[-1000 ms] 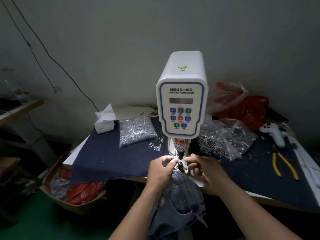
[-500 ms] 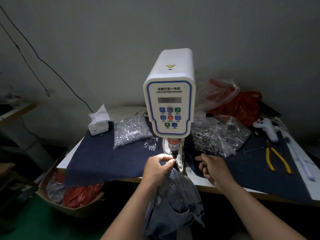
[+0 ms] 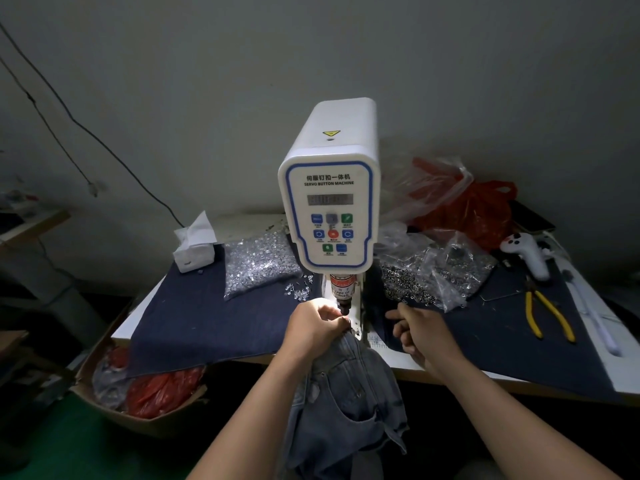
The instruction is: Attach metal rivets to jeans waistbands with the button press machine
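Meanwhile left hand [image 3: 313, 327] pinches jeans [image 3: 343, 393]; right hand [image 3: 420, 336] loosely curled beside rivet bags [image 3: 433, 271].

White table [image 3: 398, 363], navy cloth [image 3: 207, 320], button press machine [image 3: 329, 202], yellow pliers [image 3: 547, 317]

1. This is a small garment workshop, dim and bare-walled.
2. A white press labelled "SERVO BUTTON MACHINE" [image 3: 329, 188] stands on the desk [image 3: 602, 368], which is partly covered with dark denim cloth [image 3: 207, 317].
3. Clear bags of small metal fasteners [image 3: 259, 261] lie on either side of the press, with loose pieces beside them.
4. Yellow-handled pliers [image 3: 547, 317] lie at the right of the desk.
5. A cardboard box [image 3: 114, 407] of plastic bags sits on the green floor.
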Demonstrator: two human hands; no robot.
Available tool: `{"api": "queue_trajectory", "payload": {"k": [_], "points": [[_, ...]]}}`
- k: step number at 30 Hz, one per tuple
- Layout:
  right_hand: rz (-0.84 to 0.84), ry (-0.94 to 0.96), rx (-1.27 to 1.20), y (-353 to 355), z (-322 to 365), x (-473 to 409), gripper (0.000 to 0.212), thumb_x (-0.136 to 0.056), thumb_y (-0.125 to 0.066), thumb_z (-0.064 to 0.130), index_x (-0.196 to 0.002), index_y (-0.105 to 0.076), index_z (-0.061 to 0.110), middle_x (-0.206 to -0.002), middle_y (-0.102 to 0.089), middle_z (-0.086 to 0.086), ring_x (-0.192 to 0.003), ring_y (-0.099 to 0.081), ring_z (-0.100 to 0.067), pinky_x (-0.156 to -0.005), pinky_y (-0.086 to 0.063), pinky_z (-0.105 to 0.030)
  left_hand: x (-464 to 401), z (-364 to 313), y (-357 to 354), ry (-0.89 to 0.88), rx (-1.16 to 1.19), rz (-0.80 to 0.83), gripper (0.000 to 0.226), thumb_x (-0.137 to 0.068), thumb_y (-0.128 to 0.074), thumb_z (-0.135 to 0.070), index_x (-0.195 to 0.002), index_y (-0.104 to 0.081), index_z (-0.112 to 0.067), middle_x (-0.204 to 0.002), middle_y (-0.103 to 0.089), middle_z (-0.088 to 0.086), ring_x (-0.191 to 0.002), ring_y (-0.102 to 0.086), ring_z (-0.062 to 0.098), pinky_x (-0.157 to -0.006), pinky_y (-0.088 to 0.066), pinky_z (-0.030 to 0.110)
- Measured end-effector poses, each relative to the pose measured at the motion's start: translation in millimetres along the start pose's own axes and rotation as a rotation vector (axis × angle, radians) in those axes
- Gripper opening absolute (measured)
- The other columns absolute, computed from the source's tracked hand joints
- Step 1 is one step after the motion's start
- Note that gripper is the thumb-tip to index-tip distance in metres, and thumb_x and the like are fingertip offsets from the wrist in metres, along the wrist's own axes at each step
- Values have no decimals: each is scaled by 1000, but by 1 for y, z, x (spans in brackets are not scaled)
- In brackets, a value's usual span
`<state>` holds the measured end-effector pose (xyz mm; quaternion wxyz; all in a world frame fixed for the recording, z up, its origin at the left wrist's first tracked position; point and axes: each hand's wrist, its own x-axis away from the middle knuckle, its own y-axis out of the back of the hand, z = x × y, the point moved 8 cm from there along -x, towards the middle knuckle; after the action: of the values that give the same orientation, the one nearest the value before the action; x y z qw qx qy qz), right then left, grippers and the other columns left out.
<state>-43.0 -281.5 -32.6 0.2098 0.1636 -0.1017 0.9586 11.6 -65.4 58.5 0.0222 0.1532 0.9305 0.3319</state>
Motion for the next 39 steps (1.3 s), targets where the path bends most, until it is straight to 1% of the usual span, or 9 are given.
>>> {"api": "queue_trajectory", "payload": {"k": [5,11,14,16,19,24,28,33,39], "points": [[144,79,157,-19,11,21,41,-105,-51,40,-105,-71,4,-68,-68,-3,-51,-49,-11,-47,-36,-23,12,15,-2,77,364,-3,8,-91,-80,-17,-92,-73,-12,-81,-74,-3,-67,-65,0,-61,-48,11],[524,224,923,-48,4,93,36,-73,-68,68,-84,-68,34,-75,-69,18,-66,-57,9,-65,-46,-20,26,38,-6,200,683,25,35,-82,-87,-40,-97,-75,-11,-93,-77,9,-91,-69,25,-100,-55,55],[544,202,601,-54,17,102,14,-77,-69,36,-86,-72,26,-82,-74,12,-77,-64,2,-72,-52,-28,33,31,-5,168,624,138,65,-66,-81,-77,-92,-73,-19,-87,-77,-1,-82,-70,12,-77,-61,37],[499,155,303,-46,27,96,11,-82,-70,15,-77,-66,24,-75,-67,3,-70,-60,-9,-61,-46,-26,41,33,-7,114,238,329,75,-62,-64,-97,-70,-63,-22,-69,-64,-11,-65,-56,5,-63,-44,27],[469,68,175,-40,29,85,17,-90,-67,-1,-86,-63,15,-77,-63,-6,-65,-59,-12,-53,-47,-24,53,44,-15,84,190,561,71,-73,-74,-80,-78,-71,-10,-83,-72,1,-77,-62,14,-77,-53,37],[520,-54,627,-40,20,76,23,-93,-71,34,-82,-78,15,-91,-78,-12,-78,-68,-15,-72,-52,-30,45,37,-13,50,771,394,31,-101,-65,-25,-123,-73,-5,-126,-71,24,-117,-68,33,-102,-54,41],[501,-174,337,-43,19,69,37,-96,-70,25,-106,-71,-10,-113,-68,-37,-107,-67,-45,-100,-52,-57,38,53,-32,232,854,249,32,-108,-51,-20,-117,-73,1,-119,-72,28,-111,-72,38,-92,-58,40],[334,3,400,-53,37,56,33,-92,-68,33,-66,-67,13,-77,-70,-8,-72,-61,-19,-71,-48,-35,22,47,-28,258,804,2,27,-96,-60,-24,-95,-73,-1,-93,-77,12,-85,-69,23,-80,-56,35],[232,76,407,-49,40,44,27,-91,-67,35,-73,-54,19,-70,-51,-5,-70,-46,-15,-68,-34,-32,6,38,-17,144,436,-147,30,-93,-50,-32,-72,-47,-11,-72,-48,-3,-72,-43,16,-68,-42,37]]}}
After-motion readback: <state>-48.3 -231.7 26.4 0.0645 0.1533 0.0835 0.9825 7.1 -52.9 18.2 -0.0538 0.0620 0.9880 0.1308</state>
